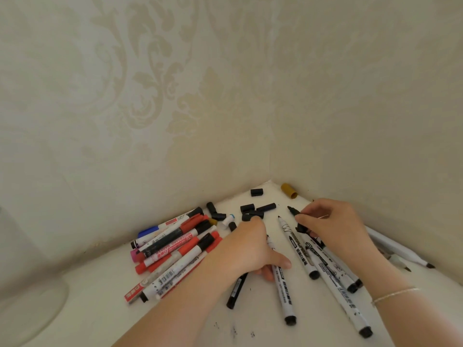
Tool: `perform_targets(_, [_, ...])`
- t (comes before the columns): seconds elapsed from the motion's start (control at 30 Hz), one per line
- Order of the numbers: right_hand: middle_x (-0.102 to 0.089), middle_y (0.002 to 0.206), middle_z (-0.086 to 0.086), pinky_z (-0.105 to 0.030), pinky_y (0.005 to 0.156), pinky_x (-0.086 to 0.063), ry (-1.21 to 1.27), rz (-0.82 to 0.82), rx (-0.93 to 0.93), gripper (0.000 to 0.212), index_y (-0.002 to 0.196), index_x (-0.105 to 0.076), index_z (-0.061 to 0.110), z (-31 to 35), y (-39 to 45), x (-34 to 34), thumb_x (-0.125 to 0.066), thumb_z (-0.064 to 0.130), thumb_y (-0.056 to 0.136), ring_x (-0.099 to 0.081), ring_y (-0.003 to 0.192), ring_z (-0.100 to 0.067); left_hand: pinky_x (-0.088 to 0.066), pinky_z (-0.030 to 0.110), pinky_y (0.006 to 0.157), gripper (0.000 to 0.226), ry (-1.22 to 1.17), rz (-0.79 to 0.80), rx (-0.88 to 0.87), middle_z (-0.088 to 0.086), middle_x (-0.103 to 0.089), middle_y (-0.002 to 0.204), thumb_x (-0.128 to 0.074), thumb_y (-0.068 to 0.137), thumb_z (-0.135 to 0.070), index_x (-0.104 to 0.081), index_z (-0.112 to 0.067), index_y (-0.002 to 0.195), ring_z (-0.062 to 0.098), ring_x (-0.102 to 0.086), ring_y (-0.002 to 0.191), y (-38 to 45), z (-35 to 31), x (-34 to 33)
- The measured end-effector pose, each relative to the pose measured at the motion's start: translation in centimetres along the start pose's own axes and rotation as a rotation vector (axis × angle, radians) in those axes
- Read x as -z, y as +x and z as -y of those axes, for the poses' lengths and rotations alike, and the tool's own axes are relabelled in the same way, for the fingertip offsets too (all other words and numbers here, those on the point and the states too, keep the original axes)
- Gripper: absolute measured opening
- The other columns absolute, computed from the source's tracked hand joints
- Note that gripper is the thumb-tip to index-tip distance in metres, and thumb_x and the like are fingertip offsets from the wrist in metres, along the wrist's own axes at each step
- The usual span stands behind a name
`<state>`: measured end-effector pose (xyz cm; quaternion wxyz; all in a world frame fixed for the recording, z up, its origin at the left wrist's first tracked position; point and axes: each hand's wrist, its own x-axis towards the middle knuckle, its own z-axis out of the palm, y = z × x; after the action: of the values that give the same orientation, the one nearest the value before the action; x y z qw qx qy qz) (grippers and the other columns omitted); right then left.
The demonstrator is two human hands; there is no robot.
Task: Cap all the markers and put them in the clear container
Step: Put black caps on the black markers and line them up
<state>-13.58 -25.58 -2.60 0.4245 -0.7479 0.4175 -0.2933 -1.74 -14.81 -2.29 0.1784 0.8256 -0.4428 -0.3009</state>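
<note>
My right hand [335, 226] pinches an uncapped black-tipped marker [292, 209] near its tip end, close to the wall corner. My left hand [248, 246] reaches forward over some markers, thumb spread out, its fingertips on a black cap [251, 216] in a cluster of loose black caps [265, 207]. Several uncapped white markers [297, 246] lie fanned under and between my hands. A pile of capped red, black, blue and pink markers [175, 246] lies to the left. A pale translucent rounded thing [32, 306] at the far left may be the container.
The white surface [100, 309] ends in a wallpapered corner just behind the caps. A gold cap [289, 191] and a single black cap [256, 192] lie by the corner. Thin grey pens [398, 250] lie along the right wall. Ink specks mark the near surface.
</note>
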Motion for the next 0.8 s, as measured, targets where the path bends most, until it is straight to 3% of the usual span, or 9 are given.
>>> perform_targets(0.07, [-0.069, 0.075, 0.005, -0.026, 0.062, -0.046, -0.015, 0.004, -0.002, 0.006, 0.076, -0.070, 0.022, -0.2, 0.1, -0.1, -0.076, 0.025, 0.078, -0.060, 0.065, -0.011, -0.040, 0.012, 0.042, 0.045, 0.020, -0.007, -0.010, -0.002, -0.072, 0.068, -0.077, 0.078, -0.041, -0.045, -0.016, 0.098, 0.005, -0.061, 0.052, -0.2, -0.2, -0.1])
perform_targets(0.17, [-0.069, 0.074, 0.003, -0.025, 0.061, -0.045, -0.007, 0.018, -0.010, 0.006, 0.076, -0.070, 0.021, -0.3, 0.2, -0.1, -0.076, 0.023, 0.077, -0.059, 0.065, -0.011, -0.040, 0.017, 0.050, 0.032, 0.042, 0.008, -0.037, 0.006, -0.076, 0.084, -0.074, 0.081, -0.039, -0.054, -0.016, 0.084, 0.010, -0.066, 0.068, -0.1, -0.1, -0.1])
perform_targets(0.3, [-0.069, 0.075, 0.001, -0.026, 0.060, -0.045, 0.026, 0.008, -0.008, 0.008, 0.077, -0.068, 0.019, -0.3, 0.2, 0.1, -0.076, 0.021, 0.078, -0.059, 0.064, -0.013, -0.049, 0.023, 0.066, 0.030, 0.061, 0.034, -0.039, 0.009, -0.076, 0.088, -0.069, 0.086, -0.040, -0.058, -0.012, 0.086, 0.014, -0.069, 0.076, -0.1, -0.1, -0.1])
perform_targets(0.37, [-0.069, 0.074, 0.000, -0.023, 0.058, -0.043, 0.046, 0.010, -0.004, 0.007, 0.078, -0.068, 0.018, -0.2, 0.1, 0.2, -0.075, 0.020, 0.080, -0.058, 0.062, -0.011, -0.053, 0.028, 0.076, 0.029, 0.064, 0.022, -0.030, 0.010, -0.076, 0.088, -0.066, 0.088, -0.040, -0.055, -0.014, 0.084, 0.014, -0.069, 0.073, -0.2, -0.1, 0.0])
perform_targets(0.47, [-0.069, 0.074, 0.000, -0.021, 0.057, -0.040, 0.054, 0.018, 0.005, 0.006, 0.079, -0.068, 0.017, -0.3, 0.1, 0.3, -0.074, 0.019, 0.080, -0.058, 0.063, -0.010, -0.054, 0.028, 0.073, 0.025, 0.118, -0.105, -0.109, 0.004, -0.075, 0.080, -0.060, 0.091, -0.041, -0.056, -0.019, 0.083, 0.009, -0.067, 0.064, -0.1, 0.0, 0.6])
perform_targets(0.57, [-0.070, 0.075, 0.000, -0.022, 0.059, -0.041, 0.052, 0.019, 0.015, 0.006, 0.078, -0.069, 0.018, -0.3, 0.1, 0.2, -0.075, 0.019, 0.080, -0.058, 0.064, -0.011, -0.051, 0.026, 0.076, 0.015, 0.185, -0.254, -0.287, -0.010, -0.066, 0.087, -0.052, 0.096, -0.034, -0.064, -0.026, 0.102, 0.006, -0.064, 0.080, 0.0, 0.0, 0.6])
perform_targets(0.67, [-0.068, 0.074, 0.002, -0.023, 0.060, -0.042, 0.051, 0.014, 0.025, 0.006, 0.077, -0.068, 0.019, -0.4, 0.2, 0.1, -0.074, 0.018, 0.080, -0.057, 0.064, -0.011, -0.045, 0.030, 0.091, 0.031, 0.253, -0.253, -0.456, -0.005, -0.058, 0.110, -0.042, 0.101, -0.025, -0.058, -0.031, 0.127, 0.012, -0.054, 0.105, 0.5, 0.1, -0.4])
perform_targets(0.8, [-0.067, 0.071, 0.003, -0.022, 0.060, -0.042, 0.079, -0.006, 0.023, 0.009, 0.075, -0.067, 0.019, -0.5, 0.3, 0.2, -0.073, 0.015, 0.081, -0.057, 0.062, -0.010, -0.034, 0.037, 0.096, 0.037, 0.440, -0.293, -0.481, -0.001, -0.053, 0.111, -0.035, 0.103, -0.030, -0.046, -0.035, 0.138, 0.019, -0.045, 0.108, 1.2, 0.4, -1.7])
